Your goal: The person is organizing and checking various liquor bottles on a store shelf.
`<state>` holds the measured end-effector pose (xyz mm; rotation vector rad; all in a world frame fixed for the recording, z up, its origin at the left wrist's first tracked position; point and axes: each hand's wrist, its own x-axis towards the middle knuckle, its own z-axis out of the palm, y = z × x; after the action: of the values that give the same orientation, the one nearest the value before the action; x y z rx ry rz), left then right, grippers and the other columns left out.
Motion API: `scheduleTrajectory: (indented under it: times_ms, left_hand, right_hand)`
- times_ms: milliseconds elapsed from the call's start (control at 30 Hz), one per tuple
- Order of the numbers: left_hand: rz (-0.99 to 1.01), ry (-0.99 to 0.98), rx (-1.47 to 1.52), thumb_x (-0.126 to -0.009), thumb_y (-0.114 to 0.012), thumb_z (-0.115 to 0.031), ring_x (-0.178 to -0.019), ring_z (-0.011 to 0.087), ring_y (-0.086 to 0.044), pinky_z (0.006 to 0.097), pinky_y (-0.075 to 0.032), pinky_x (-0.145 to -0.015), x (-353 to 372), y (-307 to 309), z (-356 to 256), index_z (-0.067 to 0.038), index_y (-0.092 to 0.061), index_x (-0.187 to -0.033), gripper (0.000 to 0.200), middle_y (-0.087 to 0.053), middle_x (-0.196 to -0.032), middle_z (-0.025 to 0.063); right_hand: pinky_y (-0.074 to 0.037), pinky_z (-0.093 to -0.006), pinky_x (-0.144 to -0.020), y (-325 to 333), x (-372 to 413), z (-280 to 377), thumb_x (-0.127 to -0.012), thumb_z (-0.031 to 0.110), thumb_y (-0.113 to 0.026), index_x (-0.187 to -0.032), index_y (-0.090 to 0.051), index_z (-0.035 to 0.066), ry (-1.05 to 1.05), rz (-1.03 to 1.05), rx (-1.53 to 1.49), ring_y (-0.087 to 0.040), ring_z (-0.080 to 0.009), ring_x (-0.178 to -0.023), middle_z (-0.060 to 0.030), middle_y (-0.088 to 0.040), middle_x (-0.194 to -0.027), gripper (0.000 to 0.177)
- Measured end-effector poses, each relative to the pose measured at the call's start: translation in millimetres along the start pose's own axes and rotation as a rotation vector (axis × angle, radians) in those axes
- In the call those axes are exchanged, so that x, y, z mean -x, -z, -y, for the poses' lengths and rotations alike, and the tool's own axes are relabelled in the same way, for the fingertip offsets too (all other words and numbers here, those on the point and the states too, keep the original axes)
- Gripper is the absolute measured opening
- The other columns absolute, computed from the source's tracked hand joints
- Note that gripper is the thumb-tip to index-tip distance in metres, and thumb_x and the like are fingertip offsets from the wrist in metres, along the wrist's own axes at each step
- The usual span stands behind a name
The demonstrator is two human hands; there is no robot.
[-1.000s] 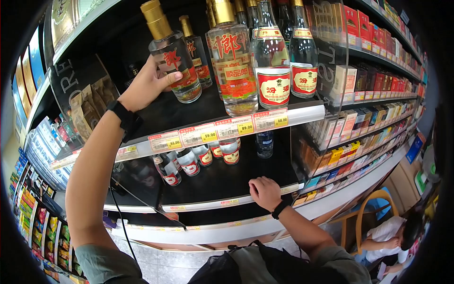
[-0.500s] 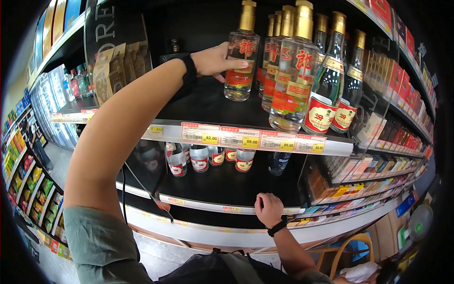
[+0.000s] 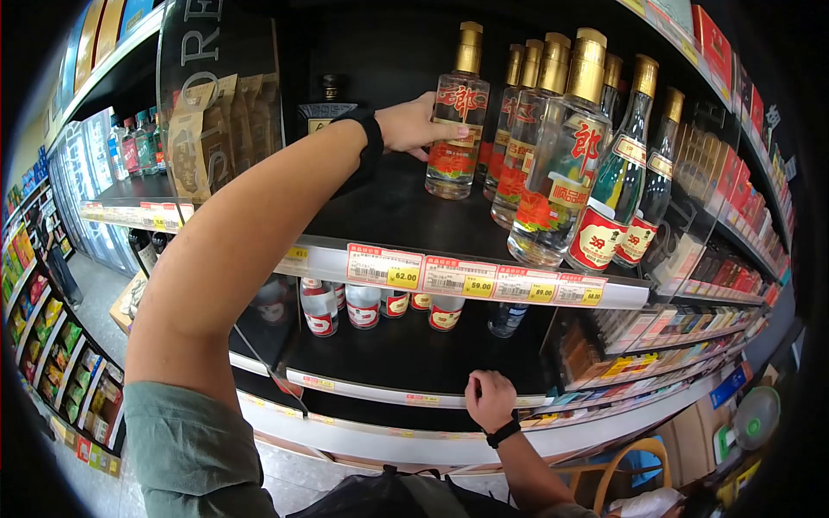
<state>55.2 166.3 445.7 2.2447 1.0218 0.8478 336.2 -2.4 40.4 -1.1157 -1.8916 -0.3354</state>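
My left hand (image 3: 419, 127) is wrapped round a clear liquor bottle (image 3: 452, 164) with a gold cap and red lettering, thumb across its front label. The bottle stands upright at the left end of a bottle group, its base at the upper shelf's black surface (image 3: 371, 203). Beside it are several matching bottles, the nearest a large clear bottle (image 3: 557, 194), then green-glass bottles (image 3: 611, 186) with red and cream labels. Lower down, my right hand (image 3: 490, 400) is closed with curled fingers, by the front edge of the lower shelf; nothing shows in it.
Price tags (image 3: 386, 267) line the upper shelf's edge. Smaller bottles (image 3: 363, 306) stand on the shelf below. Brown paper packages (image 3: 211, 142) sit behind a clear divider at left. Boxed goods (image 3: 725, 155) fill the right shelves. A chair (image 3: 617, 462) and part of a person (image 3: 652, 501) are at lower right.
The view has shifted a little, so shelf and bottles appear lower and further right. My left hand keeps its hold on the bottle; my right hand stays by the lower shelf edge.
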Motion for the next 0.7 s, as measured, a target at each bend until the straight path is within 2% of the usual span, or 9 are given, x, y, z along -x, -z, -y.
scheduleTrajectory:
  times_ms: [267, 700]
  left_hand:
    - [-0.009, -0.051, 0.038, -0.098, -0.074, -0.054, -0.142, 0.0344, -0.052, 0.0524, -0.058, -0.106, -7.2, -1.9, 6.1, -0.001, -0.025, -0.158, 0.094, -0.047, -0.151, 0.0245]
    - [0.008, -0.071, 0.014, -0.100, -0.072, -0.053, -0.141, 0.0343, -0.053, 0.0527, -0.058, -0.105, -4.0, -3.9, -0.2, -0.002, -0.024, -0.160, 0.092, -0.049, -0.152, 0.0231]
  right_hand:
    - [-0.053, -0.0422, -0.065, -1.7, 1.2, -2.1, -0.086, 0.010, -0.072, -0.092, -0.067, 0.009, 0.004, 0.007, -0.008, -0.067, -0.0302, -0.070, -0.0079, -0.068, -0.079, 0.008]
    - [-0.053, -0.0423, -0.065, -2.4, 1.4, -2.0, -0.086, 0.009, -0.072, -0.092, -0.066, 0.009, -0.001, 0.011, 0.008, -0.067, -0.0308, -0.070, -0.0092, -0.068, -0.079, 0.009]
